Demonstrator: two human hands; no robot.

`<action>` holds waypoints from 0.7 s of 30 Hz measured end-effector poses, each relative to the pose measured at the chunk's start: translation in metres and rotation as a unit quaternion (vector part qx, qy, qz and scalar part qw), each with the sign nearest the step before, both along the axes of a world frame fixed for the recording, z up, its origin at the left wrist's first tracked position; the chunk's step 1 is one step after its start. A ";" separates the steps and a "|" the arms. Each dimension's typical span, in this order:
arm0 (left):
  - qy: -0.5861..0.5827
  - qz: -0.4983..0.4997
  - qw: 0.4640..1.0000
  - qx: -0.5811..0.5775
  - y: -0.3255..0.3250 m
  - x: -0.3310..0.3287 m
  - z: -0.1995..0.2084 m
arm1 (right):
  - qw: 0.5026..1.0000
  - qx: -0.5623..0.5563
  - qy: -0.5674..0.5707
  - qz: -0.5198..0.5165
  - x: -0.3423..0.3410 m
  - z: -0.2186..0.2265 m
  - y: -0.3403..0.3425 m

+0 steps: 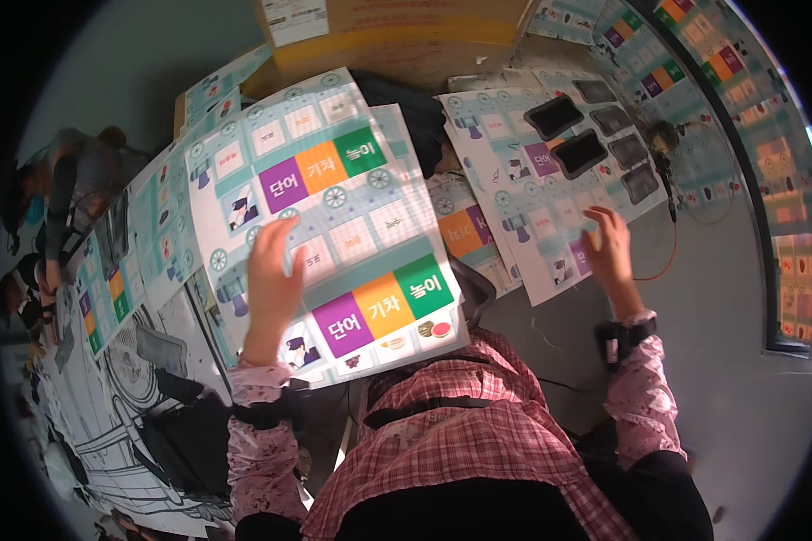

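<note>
My left hand [275,284] lies on a large printed card sheet [352,185], its fingers stretched out with a gap to the thumb. That sheet carries purple, orange and green blocks, pale wheels and small pictures, and rests on more sheets in front of me. To the right, my right hand [612,254] is at the near edge of a second printed sheet [543,261] of similar design, fingers apart and slightly bent. I see nothing held in either hand. Several flat black rectangular pieces with rounded corners, one a frame-like piece [579,154], lie on the second sheet's far part.
A large cardboard box [397,41] stands at the back. More printed sheets [158,234] overlap on the left, beside a line-drawn table surface [122,433]. Other people work at the far left. An orange cable [672,257] hangs at right, near a dark-framed glass panel [771,270].
</note>
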State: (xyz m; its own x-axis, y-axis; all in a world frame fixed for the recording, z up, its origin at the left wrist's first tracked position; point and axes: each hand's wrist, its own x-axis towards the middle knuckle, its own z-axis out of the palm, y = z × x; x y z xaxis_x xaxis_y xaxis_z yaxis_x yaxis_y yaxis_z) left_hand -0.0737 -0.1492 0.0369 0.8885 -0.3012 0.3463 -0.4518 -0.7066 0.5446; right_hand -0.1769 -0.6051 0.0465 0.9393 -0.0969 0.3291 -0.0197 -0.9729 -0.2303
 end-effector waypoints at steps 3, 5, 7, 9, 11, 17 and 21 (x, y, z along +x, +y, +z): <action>0.074 -0.093 0.993 -0.008 -0.075 -0.008 -0.007 | 0.992 0.084 -0.013 0.089 0.027 -0.033 0.020; 0.082 -0.183 0.978 0.052 -0.116 -0.014 -0.020 | 0.976 0.137 0.050 0.161 0.053 -0.046 0.041; 0.027 -0.223 0.969 0.102 -0.155 -0.014 -0.041 | 0.975 0.124 0.046 0.181 0.074 -0.064 0.054; -0.037 -0.290 0.932 0.214 -0.176 -0.010 -0.051 | 0.971 0.135 0.061 0.186 0.092 -0.084 0.049; 0.012 -0.298 0.907 0.296 -0.181 0.000 -0.051 | 0.959 0.119 0.118 0.229 0.102 -0.079 0.037; -0.022 -0.189 0.887 0.422 -0.231 -0.018 -0.070 | 0.848 0.318 0.304 0.295 0.054 -0.158 0.016; -0.033 -0.225 0.891 0.392 -0.243 -0.047 -0.103 | 0.833 0.408 0.285 0.242 0.013 -0.164 0.041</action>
